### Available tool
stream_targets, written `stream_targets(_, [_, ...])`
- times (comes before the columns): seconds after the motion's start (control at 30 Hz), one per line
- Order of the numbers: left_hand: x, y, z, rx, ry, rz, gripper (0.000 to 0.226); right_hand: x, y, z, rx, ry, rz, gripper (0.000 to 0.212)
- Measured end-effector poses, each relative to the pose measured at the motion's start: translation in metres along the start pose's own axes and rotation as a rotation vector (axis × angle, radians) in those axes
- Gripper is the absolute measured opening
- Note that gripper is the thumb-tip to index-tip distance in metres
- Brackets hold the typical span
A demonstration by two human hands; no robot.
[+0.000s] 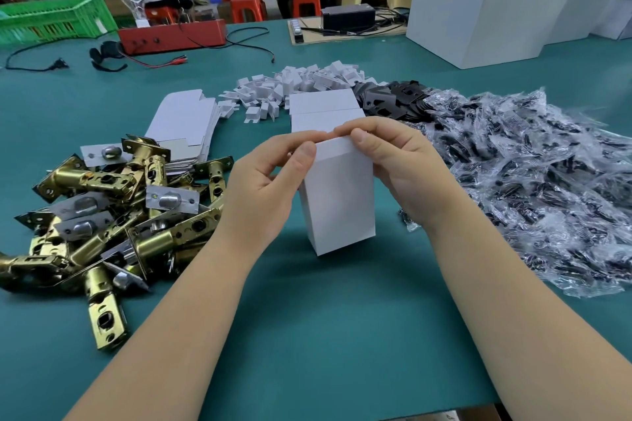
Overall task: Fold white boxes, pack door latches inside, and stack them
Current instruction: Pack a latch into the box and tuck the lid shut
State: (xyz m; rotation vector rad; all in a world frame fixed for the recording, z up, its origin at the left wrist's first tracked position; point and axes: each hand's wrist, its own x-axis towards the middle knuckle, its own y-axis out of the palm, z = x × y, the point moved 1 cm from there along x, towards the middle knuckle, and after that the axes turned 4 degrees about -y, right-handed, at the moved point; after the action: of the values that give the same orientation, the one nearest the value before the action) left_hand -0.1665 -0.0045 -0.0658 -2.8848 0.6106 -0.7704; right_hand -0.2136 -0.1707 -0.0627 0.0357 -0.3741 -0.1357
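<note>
Close in front of us, between our two forearms, a small white box (338, 198) stands upright on the green surface (307, 335). Our left hand (263, 188) and right hand (400, 167) both hold it at the top: the fingers (345, 128) curl over the far upper edge, and the thumbs press on the near face, so each hand pinches the closing flap. We judge that the box is thin card, light and easy to dent, so it is better to hold it at the corners and folded edges, not on the wide faces. If a latch is already inside we cannot tell.

At our left lies a heap of brass door latches (113, 215); they look heavy, hard and smooth, and the round barrel seems the best place to take one. Behind them is a pile of flat box blanks (184, 123). At our right spreads a mass of small plastic bags (533, 174), probably slippery.

Just behind the held box, two closed white boxes (325, 113) lie touching each other, then white card inserts (297, 82) and black plates (390, 99). Farther away stand large white cartons (485, 17), a red device (171, 36) and a green crate (54, 19). At the back, people sit on red stools at another bench.
</note>
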Motion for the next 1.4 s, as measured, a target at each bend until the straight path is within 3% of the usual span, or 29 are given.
stream_targets(0.17, [-0.002,-0.001,-0.003,0.110,0.099,-0.007,0.020,-0.001,0.004,0.004,-0.097,-0.045,-0.022,0.013])
stream_targets(0.53, [-0.001,0.001,-0.002,0.053,0.034,-0.040,0.016,-0.002,0.004,0.008,-0.180,-0.071,-0.045,0.017])
stream_targets(0.77, [-0.002,0.001,-0.002,0.055,0.043,-0.011,0.017,-0.001,0.000,0.008,-0.219,-0.094,0.051,0.019])
stream_targets(0.87, [-0.003,0.002,-0.005,0.163,0.129,0.036,0.022,-0.001,-0.001,0.006,-0.243,-0.092,0.061,0.019])
stream_targets(1.13, [-0.005,0.004,-0.002,0.252,0.219,0.024,0.019,0.000,-0.001,0.003,-0.168,-0.023,0.084,0.018])
stream_targets(1.4, [0.002,0.003,0.006,0.104,0.067,0.047,0.037,-0.002,-0.004,-0.006,0.013,-0.030,0.169,0.036])
